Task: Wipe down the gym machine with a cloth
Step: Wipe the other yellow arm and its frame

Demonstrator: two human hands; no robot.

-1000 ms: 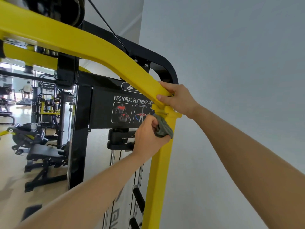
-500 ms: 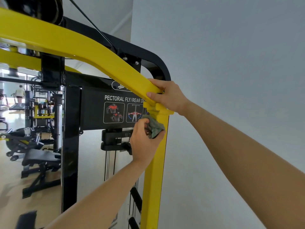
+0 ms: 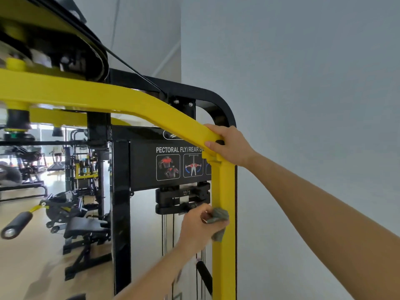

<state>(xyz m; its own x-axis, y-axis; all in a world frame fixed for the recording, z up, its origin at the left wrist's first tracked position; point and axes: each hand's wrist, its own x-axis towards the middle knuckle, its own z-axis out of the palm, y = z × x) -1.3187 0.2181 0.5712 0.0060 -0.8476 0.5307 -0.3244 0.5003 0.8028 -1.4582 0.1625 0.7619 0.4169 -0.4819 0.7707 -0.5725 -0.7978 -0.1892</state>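
Grey wall [image 3: 303, 83] stands close behind the gym machine [image 3: 121, 213] on the right, and a cloth [image 3: 219, 217] is against the machine's yellow post [image 3: 224, 187].

Open floor [image 3: 28, 256] lies only to the left, beyond the black frame, where a bench [image 3: 84, 226] and other equipment stand. The right hand [image 3: 229, 146] is wrapped over the lower end of the yellow beam [image 3: 108, 98], just above its joint with the post, fingers curled over the top edge. The left hand [image 3: 199, 224] clutches the bunched grey cloth and presses it to the post's left face, well below the joint. The post cuts off the placard [image 3: 173, 165] after "PECTORAL FLY/REAR". The pulley at the top left is blurred, and the post's foot runs out of view.
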